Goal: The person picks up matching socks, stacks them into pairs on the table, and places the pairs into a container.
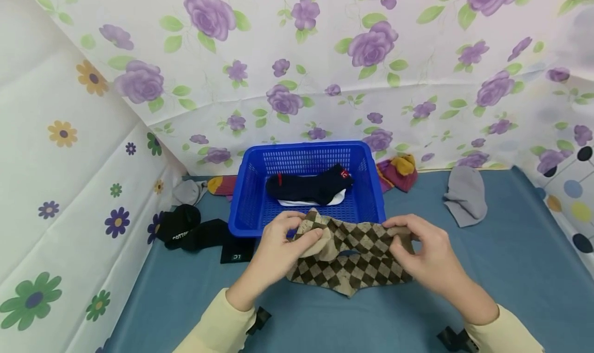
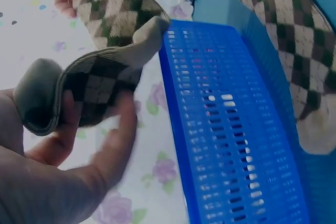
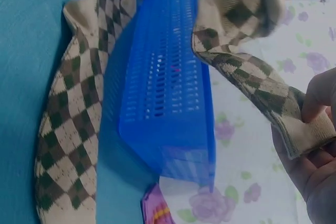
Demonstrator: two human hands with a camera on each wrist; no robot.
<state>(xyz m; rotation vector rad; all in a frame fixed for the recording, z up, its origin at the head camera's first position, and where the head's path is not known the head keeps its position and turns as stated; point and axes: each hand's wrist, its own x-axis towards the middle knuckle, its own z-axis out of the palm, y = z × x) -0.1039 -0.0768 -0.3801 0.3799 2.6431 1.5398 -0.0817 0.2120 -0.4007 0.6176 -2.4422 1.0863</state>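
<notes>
My left hand [image 1: 278, 252] pinches one end of a brown and beige argyle sock [image 1: 359, 237] between thumb and fingers. My right hand [image 1: 431, 255] grips the sock's other end, so it hangs stretched sideways between both hands. A matching argyle sock [image 1: 350, 273] lies flat on the cloth just below; the left wrist view also has this lying sock [image 2: 294, 35] at its right. Behind the hands stands a blue plastic basket [image 1: 236, 203]. In it a dark navy sock [image 1: 301, 188] lies over a white sock [image 1: 336, 198].
Left of the basket lie black socks [image 1: 204, 234], a grey sock [image 1: 187, 192] and a yellow and maroon sock [image 1: 223, 185]. Behind its right side is a maroon and yellow sock [image 1: 399, 172]. Farther right lies a grey sock [image 1: 465, 196]. Flowered sheets [image 1: 297, 105] wall the blue cloth surface [image 1: 510, 270].
</notes>
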